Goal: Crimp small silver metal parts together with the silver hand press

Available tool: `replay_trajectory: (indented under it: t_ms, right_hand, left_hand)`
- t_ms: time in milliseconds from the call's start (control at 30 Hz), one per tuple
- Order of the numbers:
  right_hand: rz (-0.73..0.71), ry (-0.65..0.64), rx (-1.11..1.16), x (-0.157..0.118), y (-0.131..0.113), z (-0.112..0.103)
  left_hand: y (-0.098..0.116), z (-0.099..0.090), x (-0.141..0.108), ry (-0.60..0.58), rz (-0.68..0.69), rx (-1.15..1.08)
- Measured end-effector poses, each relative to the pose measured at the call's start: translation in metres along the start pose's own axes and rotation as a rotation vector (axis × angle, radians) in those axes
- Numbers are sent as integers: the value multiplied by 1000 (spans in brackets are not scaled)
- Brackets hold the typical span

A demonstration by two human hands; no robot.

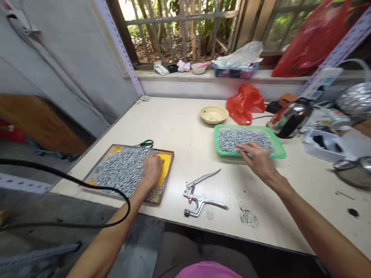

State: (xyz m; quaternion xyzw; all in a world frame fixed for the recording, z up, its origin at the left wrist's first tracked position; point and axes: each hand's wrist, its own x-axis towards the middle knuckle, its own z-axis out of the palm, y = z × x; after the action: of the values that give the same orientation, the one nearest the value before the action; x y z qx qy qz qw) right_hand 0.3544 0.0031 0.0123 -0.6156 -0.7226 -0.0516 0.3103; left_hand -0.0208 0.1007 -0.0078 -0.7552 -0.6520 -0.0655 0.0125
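My left hand rests in a shallow brown-rimmed tray, its fingers curled down at the right side of a wide heap of small silvery metal pins. Whatever those fingers grip is hidden. Over the front rim of a green plastic basket reaches my right hand, thumb and forefinger pinched close together near similar metal pins filling the basket. Anything between them is too small to name. On the table between tray and basket lie silver hand pliers, touched by neither hand.
Green-handled scissors lie behind the tray. Farther back are a yellow bowl and a crumpled red bag. A metal kettle and white box stand right. A black cable loops across the left foreground.
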Motion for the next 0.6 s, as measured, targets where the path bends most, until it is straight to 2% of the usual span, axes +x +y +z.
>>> replay_trajectory:
  t_ms: [133, 233, 333, 433, 500, 600]
  right_hand:
    - [-113, -77, 182, -1, -36, 6]
    - [-106, -102, 358, 7, -72, 17]
    - [-29, -152, 581, 20, -115, 37]
    - [117, -246, 820, 34, -157, 69]
    - [207, -294, 911, 40, -182, 91]
    - [240, -337, 992, 43, -209, 116]
  left_hand:
    - [0, 5, 6, -34, -44, -81]
    - [-5, 4, 3, -9, -51, -286]
    - [-6, -5, -13, 2, -148, -656]
    - [0, -17, -38, 18, -258, -978]
    - [5, -23, -55, 68, -272, -1076]
    - [10, -29, -74, 150, -270, -1156]
